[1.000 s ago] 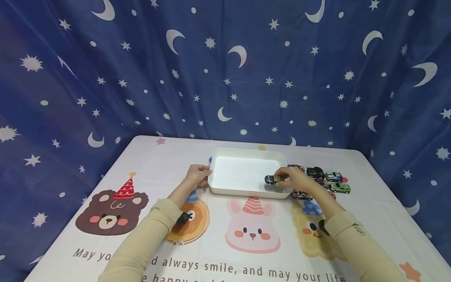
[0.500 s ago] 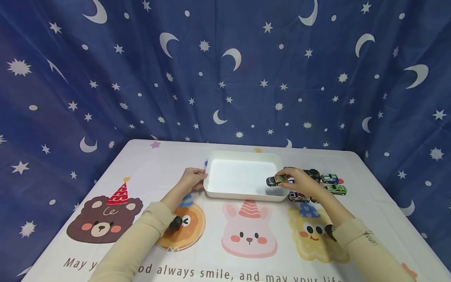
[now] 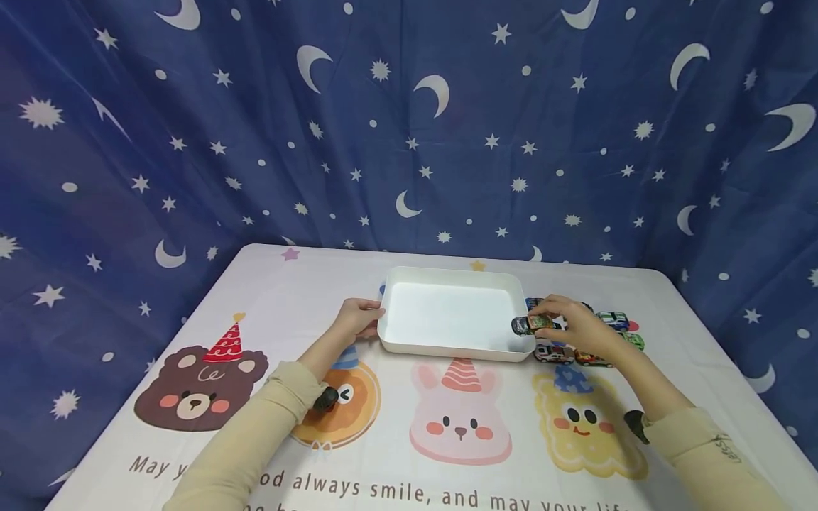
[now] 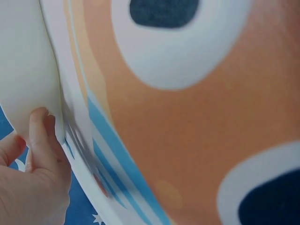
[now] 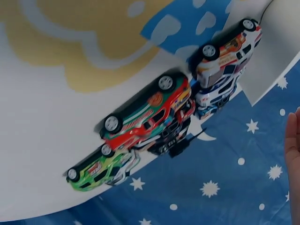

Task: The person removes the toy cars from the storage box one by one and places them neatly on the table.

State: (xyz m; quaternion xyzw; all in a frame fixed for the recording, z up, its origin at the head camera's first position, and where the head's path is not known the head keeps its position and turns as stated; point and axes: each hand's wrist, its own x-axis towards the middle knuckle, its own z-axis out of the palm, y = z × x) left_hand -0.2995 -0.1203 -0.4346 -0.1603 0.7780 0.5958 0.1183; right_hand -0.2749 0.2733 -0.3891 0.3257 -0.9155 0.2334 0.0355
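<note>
A white rectangular tray stands on the table. At its left end my left hand pinches the wall; the left wrist view shows the thumb and fingers on either side of the tray's wall. Between the fingertips of my right hand is a small dark toy car with a coloured rear, over the tray's right end. In the right wrist view only an edge of the right hand shows, and the held car is out of sight.
Several toy cars stand grouped right of the tray, among them a white car, a red-and-green car and a green car. A blue star-patterned curtain hangs behind the printed tablecloth.
My right hand has drawn the toy car rightward, from over the tray's inside to its right end. The left hand keeps its hold on the tray. The head view has shifted slightly.
</note>
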